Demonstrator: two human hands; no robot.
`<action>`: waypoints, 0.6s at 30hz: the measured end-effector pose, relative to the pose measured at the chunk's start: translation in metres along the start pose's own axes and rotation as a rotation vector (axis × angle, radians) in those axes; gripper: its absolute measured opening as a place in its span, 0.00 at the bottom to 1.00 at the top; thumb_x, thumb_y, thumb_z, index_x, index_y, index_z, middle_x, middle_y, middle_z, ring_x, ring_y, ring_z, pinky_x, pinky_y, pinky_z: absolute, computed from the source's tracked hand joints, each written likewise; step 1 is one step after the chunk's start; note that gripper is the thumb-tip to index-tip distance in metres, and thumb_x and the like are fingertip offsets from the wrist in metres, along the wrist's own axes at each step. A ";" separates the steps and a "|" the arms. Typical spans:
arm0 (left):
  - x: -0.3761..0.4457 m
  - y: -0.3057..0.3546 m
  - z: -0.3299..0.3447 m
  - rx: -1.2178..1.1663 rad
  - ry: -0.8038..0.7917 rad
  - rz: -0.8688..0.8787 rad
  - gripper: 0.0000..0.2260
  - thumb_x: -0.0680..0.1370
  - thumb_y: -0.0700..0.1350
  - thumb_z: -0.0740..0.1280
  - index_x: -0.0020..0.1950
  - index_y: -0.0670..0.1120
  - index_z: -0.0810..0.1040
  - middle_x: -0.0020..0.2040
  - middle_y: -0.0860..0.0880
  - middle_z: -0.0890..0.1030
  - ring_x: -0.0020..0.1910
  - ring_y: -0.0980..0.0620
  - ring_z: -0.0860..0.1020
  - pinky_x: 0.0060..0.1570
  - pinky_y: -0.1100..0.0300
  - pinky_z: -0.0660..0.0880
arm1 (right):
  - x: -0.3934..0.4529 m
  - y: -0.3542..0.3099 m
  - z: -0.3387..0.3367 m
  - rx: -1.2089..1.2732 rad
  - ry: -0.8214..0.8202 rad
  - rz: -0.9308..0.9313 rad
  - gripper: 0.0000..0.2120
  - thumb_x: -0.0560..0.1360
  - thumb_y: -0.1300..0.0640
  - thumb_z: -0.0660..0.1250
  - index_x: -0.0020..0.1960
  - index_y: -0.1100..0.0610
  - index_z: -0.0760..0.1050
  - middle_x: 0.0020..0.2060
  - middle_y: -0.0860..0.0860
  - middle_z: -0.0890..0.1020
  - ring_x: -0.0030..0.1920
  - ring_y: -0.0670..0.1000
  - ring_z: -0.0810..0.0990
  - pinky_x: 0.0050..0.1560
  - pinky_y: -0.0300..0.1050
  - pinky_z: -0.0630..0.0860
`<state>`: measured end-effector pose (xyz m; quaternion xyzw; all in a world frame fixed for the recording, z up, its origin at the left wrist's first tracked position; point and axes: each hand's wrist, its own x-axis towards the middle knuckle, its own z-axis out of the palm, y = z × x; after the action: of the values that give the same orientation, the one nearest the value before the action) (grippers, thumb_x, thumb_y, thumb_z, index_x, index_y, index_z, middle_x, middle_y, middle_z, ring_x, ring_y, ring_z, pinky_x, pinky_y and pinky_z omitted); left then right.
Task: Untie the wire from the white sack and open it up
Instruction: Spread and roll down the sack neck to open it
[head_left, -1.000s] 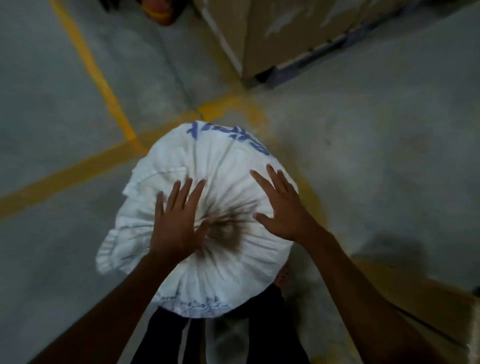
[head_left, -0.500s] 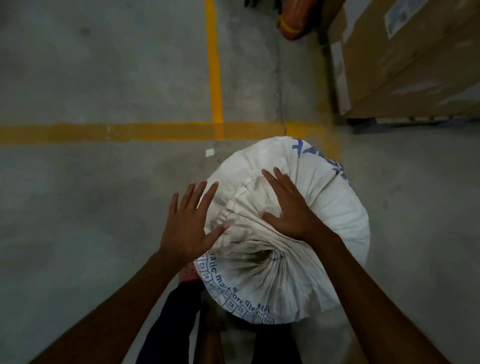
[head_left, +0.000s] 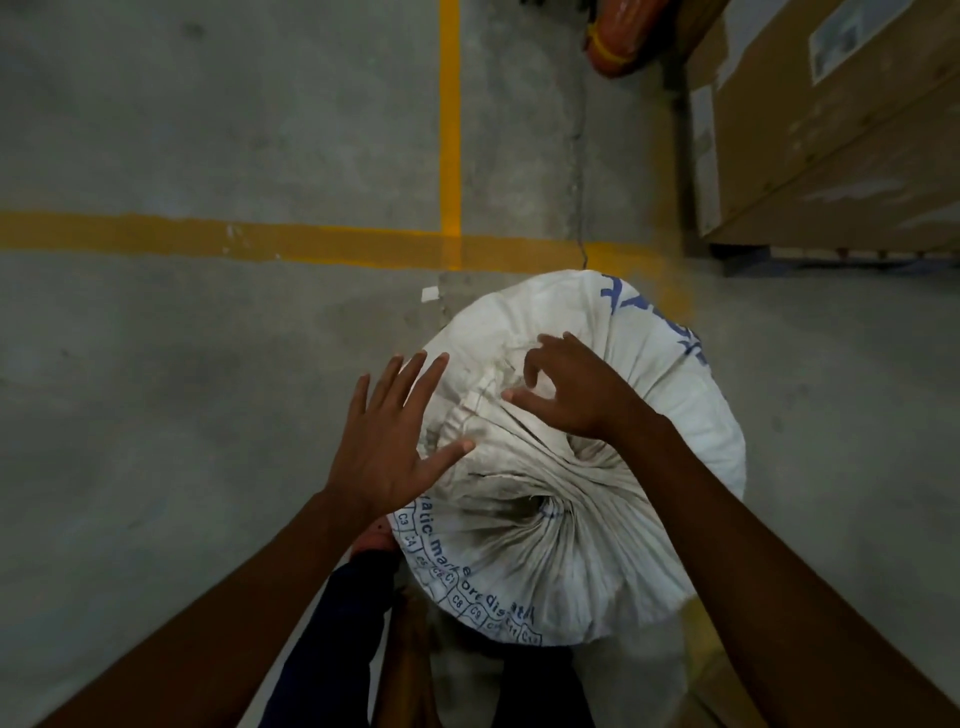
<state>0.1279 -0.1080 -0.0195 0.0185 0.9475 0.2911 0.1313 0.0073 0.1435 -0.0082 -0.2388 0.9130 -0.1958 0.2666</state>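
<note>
A white woven sack (head_left: 623, 545) with blue print stands upright on the concrete floor in front of me. Its top is gathered into radiating pleats around a dark puckered centre (head_left: 540, 501). No wire can be made out there. My left hand (head_left: 387, 447) lies flat with fingers spread against the sack's left side. Over the far part of the sack's top, my right hand (head_left: 571, 395) hovers with fingers curled and thumb and forefinger apart, holding nothing.
Yellow painted lines (head_left: 449, 130) cross the grey floor beyond the sack. Large cardboard boxes (head_left: 831, 135) on a pallet stand at the upper right, with an orange object (head_left: 615, 36) beside them. My dark trouser leg (head_left: 332, 639) is just below the sack.
The view has swung so the sack sits right of centre. My right hand went from flat on the sack to curled fingers. My left hand slid to the sack's left edge.
</note>
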 end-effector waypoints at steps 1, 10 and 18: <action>0.001 0.002 0.000 -0.005 -0.001 0.002 0.43 0.76 0.74 0.59 0.85 0.57 0.49 0.84 0.49 0.57 0.84 0.45 0.52 0.79 0.35 0.52 | -0.006 0.003 -0.001 -0.013 -0.016 -0.022 0.20 0.77 0.35 0.65 0.47 0.53 0.74 0.47 0.51 0.82 0.60 0.55 0.78 0.77 0.47 0.55; 0.011 0.005 0.004 0.003 -0.010 0.006 0.43 0.76 0.76 0.54 0.84 0.55 0.51 0.84 0.48 0.58 0.84 0.44 0.54 0.79 0.35 0.53 | 0.011 0.008 0.005 0.057 0.074 -0.022 0.28 0.80 0.47 0.65 0.77 0.57 0.67 0.77 0.58 0.69 0.79 0.60 0.63 0.79 0.53 0.59; 0.006 -0.001 -0.001 -0.029 -0.018 -0.026 0.43 0.76 0.76 0.54 0.84 0.54 0.52 0.84 0.47 0.59 0.84 0.44 0.54 0.79 0.37 0.53 | 0.037 0.003 0.013 -0.174 0.082 -0.148 0.19 0.73 0.41 0.74 0.43 0.57 0.78 0.39 0.55 0.81 0.45 0.59 0.79 0.48 0.49 0.67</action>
<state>0.1221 -0.1086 -0.0203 0.0071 0.9421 0.3028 0.1439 -0.0137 0.1225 -0.0341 -0.3195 0.9167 -0.1443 0.1919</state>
